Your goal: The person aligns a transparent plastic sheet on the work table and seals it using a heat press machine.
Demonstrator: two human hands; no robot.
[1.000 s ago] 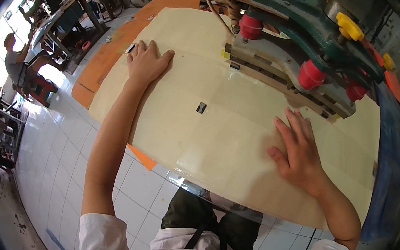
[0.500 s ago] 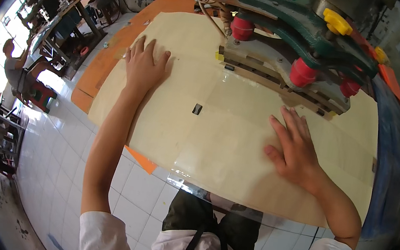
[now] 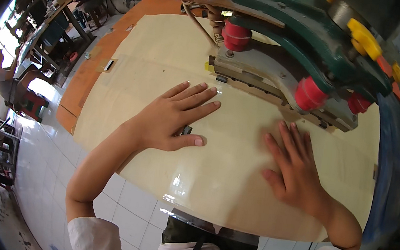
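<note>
Cream sheeting spreads over most of your orange-brown bench, running beneath the pressing head at the far right and reaching the near edge in front of your lap. Your left hand is palm down above the middle of it, fingers fanned toward the press; its grip is open wide and has hold of nothing. A small dark piece shows between that thumb and forefinger; you cannot tell from here whether the hand touches it. Your right hand is also palm down over the sheeting, well apart from the left, its grip loosely spread and holding nothing, fingertips just short of the metal plate. Above that plate stand red mounts, a green frame and a yellow knob.
</note>
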